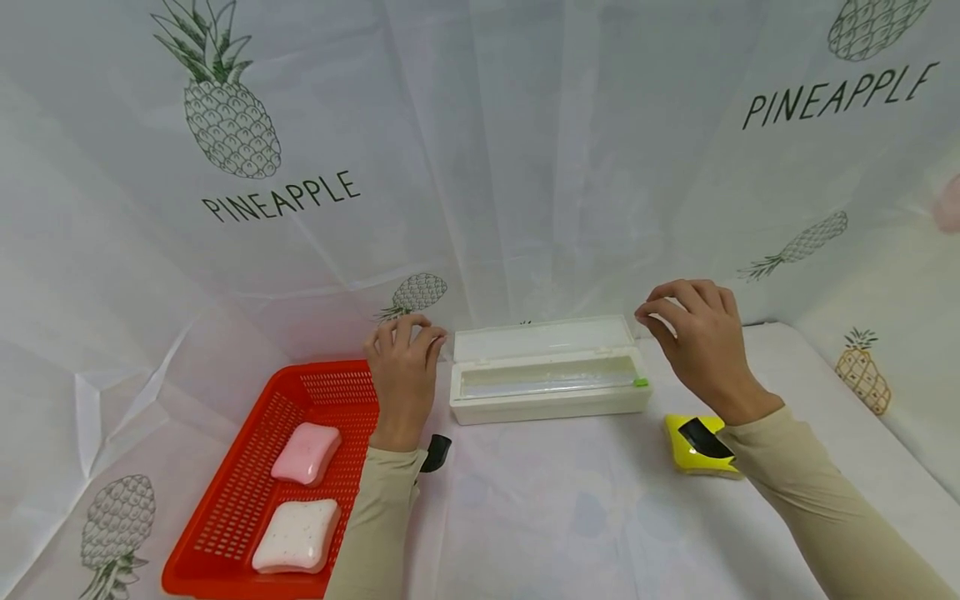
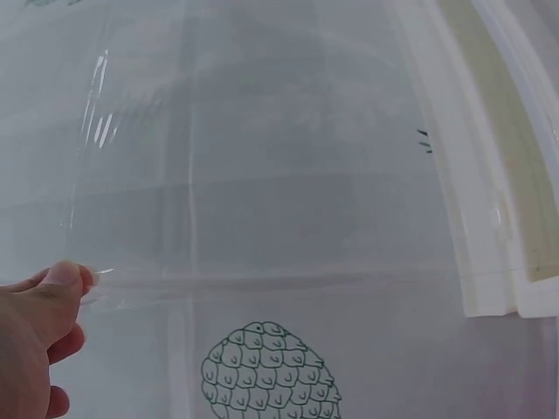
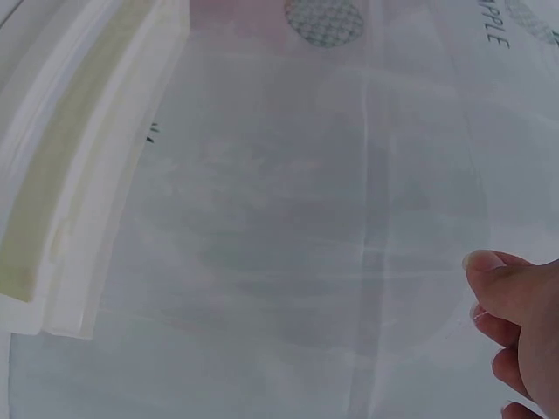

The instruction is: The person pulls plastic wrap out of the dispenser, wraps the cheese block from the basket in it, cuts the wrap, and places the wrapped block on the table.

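A clear sheet of cling film (image 2: 218, 284) stretches from the white dispenser box (image 1: 551, 407) toward my two raised hands. My left hand (image 1: 405, 375) pinches one corner of the film between thumb and fingertip, above the box's left end. At the other side my right hand (image 1: 701, 354) pinches the opposite corner, higher up and to the right of the box. The box's lid (image 1: 543, 339) is tipped back, and a green slider (image 1: 640, 382) sits at the right end of its front rim. In the head view the film itself hardly shows.
On the left stands a red plastic basket (image 1: 217, 517) with a pink sponge (image 1: 306, 454) and a white sponge (image 1: 296, 536) inside. A yellow sponge (image 1: 686, 454) lies under my right wrist, partly covered. Behind the box hangs a pineapple-print cloth (image 1: 517, 167).
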Available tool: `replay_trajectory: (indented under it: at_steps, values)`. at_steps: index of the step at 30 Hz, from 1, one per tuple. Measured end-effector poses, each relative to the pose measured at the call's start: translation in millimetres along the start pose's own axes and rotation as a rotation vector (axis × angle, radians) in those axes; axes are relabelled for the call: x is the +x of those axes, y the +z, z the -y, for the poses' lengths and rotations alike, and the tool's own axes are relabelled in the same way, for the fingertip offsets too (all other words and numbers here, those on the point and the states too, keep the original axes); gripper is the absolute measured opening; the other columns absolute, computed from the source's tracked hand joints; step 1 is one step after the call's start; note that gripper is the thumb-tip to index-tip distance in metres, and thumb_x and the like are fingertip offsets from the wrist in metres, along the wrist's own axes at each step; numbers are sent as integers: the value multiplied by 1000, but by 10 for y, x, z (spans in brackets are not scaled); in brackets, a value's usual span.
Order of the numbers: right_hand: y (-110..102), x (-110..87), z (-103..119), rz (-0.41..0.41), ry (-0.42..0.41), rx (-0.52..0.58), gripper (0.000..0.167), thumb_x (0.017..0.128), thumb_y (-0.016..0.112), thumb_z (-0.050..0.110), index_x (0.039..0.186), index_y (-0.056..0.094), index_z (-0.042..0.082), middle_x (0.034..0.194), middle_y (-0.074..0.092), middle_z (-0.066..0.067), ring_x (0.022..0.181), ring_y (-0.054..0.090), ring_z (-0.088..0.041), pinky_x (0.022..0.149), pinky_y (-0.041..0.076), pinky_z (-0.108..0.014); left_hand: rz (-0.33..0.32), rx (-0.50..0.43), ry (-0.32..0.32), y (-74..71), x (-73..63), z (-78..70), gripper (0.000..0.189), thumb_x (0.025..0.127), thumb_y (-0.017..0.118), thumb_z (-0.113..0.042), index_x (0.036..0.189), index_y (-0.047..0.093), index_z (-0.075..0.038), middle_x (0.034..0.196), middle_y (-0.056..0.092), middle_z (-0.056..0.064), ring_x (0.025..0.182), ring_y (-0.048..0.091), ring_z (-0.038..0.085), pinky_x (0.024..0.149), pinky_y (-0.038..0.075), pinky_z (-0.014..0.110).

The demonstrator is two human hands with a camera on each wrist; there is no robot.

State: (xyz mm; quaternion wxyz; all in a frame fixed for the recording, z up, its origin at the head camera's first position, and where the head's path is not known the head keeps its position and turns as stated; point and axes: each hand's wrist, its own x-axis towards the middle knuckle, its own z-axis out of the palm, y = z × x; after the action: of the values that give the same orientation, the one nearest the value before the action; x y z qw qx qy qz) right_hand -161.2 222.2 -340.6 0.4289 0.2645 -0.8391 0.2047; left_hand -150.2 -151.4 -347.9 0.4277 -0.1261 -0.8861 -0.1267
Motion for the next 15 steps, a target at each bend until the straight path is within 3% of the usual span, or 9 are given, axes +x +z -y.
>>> replay_trajectory:
  at_steps: [15]
  values:
    - [-30, 23, 20, -13, -16, 17, 18, 80, 86, -7, 93, 75, 1, 103, 68, -18, 101, 54, -46, 85, 37, -60, -29, -27, 8, -39, 17, 10, 8, 95, 78, -16, 98, 80, -8, 113, 67, 10, 115, 52, 33, 99, 36, 56]
